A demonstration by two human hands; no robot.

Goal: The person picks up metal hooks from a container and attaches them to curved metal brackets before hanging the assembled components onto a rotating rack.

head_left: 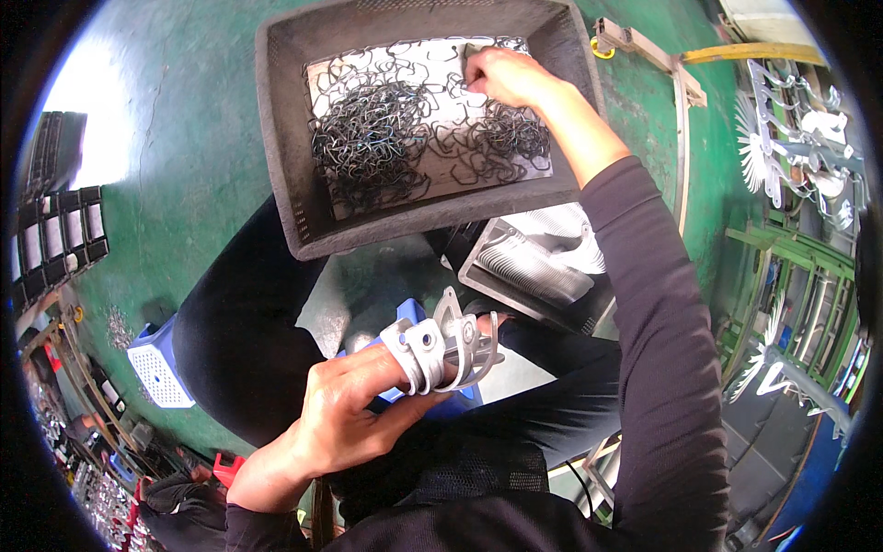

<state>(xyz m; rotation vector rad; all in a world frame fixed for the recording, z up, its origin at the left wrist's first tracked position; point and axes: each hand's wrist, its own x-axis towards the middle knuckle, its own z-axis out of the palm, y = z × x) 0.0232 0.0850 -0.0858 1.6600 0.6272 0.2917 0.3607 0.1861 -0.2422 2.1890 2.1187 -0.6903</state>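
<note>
At lower centre, the person's left hand (348,409) is curled, holding a cluster of silvery curved metal brackets (425,345) with several looped around a finger. At upper centre, the right hand (506,77) reaches, fingers bent, into a grey bin (441,219) of dark wire hooks (372,138) (whether it grips any, I can't tell from here).

brackets (453,331): smooth metal | hooks (375,138): glossy metal | bin (437,214): matt plastic | sleeve (658,304): cloth
</note>
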